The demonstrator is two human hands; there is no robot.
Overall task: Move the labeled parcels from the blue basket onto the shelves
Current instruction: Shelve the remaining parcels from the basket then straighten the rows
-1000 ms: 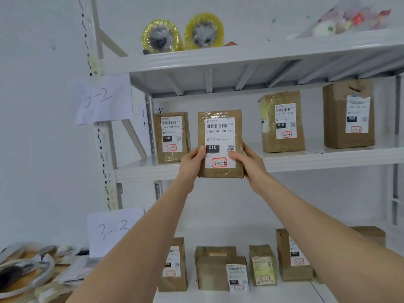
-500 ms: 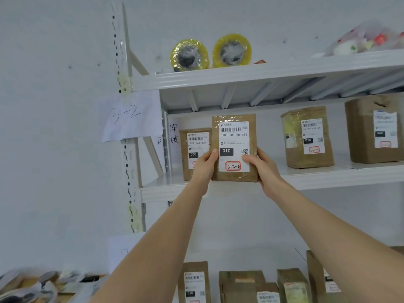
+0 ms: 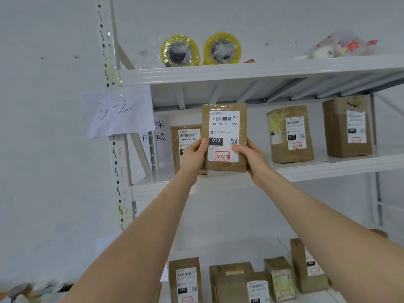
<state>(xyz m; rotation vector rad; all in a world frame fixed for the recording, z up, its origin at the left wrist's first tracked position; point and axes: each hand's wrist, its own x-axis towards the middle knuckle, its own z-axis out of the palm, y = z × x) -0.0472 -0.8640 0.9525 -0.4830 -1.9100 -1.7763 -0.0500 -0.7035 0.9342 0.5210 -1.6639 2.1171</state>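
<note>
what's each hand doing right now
Left hand: grips the left edge of the parcel.
Right hand: grips the parcel's right edge.

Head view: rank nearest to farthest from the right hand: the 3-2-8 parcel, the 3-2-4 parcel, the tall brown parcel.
1. The 3-2-8 parcel, gripped by the right hand at its right edge.
2. The 3-2-4 parcel, on the middle shelf just to the right.
3. The tall brown parcel, farthest right on that shelf.
</note>
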